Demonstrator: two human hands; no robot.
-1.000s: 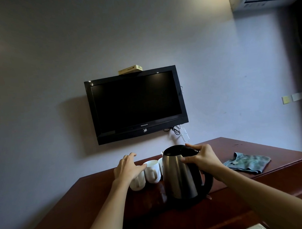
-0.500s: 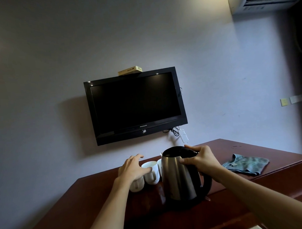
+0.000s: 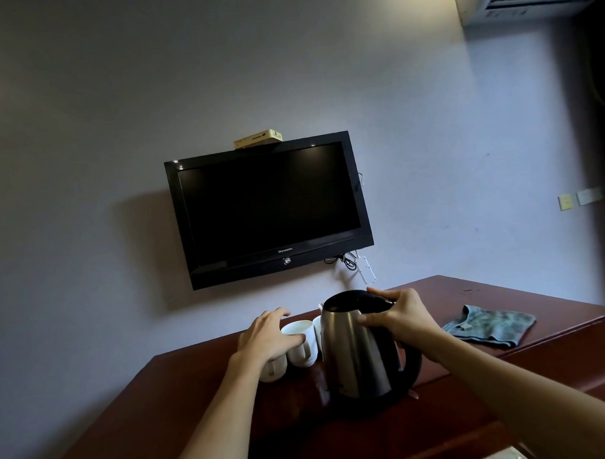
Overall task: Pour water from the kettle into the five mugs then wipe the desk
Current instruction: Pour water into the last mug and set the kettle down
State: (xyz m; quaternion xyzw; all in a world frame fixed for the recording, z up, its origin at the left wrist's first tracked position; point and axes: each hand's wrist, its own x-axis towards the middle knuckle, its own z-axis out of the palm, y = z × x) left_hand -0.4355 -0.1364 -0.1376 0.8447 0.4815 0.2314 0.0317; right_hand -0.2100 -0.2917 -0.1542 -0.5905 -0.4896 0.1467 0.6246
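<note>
Right hand (image 3: 405, 323) is clasped around the kettle (image 3: 360, 351) at its lid. One white mug (image 3: 272, 362) is covered by the loosely spread left hand (image 3: 267, 337).

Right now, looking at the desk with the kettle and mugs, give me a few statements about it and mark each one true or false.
1. The right hand grips the top of the kettle. True.
2. The kettle is tilted over a mug, pouring. False: it stands upright on the desk.
3. The cloth lies to the right of the kettle. True.
4. The left hand holds the cloth. False: it rests over a white mug.
5. The TV is switched on. False: its screen is dark.
</note>
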